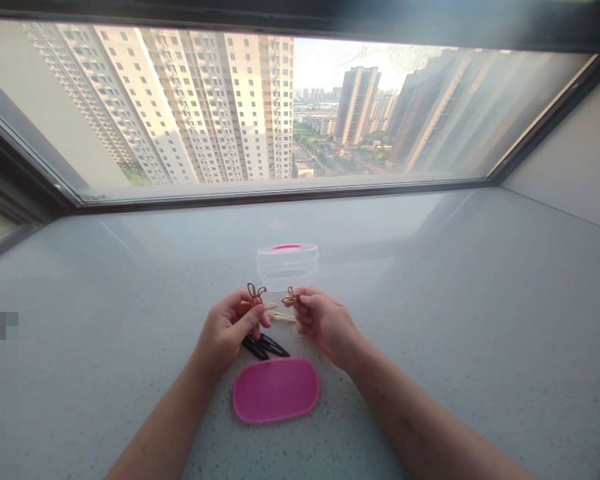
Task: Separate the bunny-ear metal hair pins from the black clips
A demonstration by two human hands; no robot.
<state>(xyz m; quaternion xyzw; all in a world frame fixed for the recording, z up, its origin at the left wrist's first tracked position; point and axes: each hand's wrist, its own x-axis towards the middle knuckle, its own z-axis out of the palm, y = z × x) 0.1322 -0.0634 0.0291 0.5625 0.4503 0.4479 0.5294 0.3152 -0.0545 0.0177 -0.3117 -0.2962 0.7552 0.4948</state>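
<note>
My left hand (227, 333) pinches a hair clip with a brown bow-shaped top (255, 292). My right hand (325, 321) pinches a second bow-topped hair clip (290, 298), whose pale gold bar (281, 316) points left between the hands. Both clips are held just above the grey countertop (455, 300). Black hair clips (265, 346) lie on the counter under my left fingers. A clear oval plastic box (287, 265) stands open just beyond the hands. Its pink oval lid (276, 389) lies flat between my forearms.
A wide window (280, 113) with a dark frame runs along the far edge of the counter, showing high-rise buildings. A pale wall (575, 167) borders the counter on the right.
</note>
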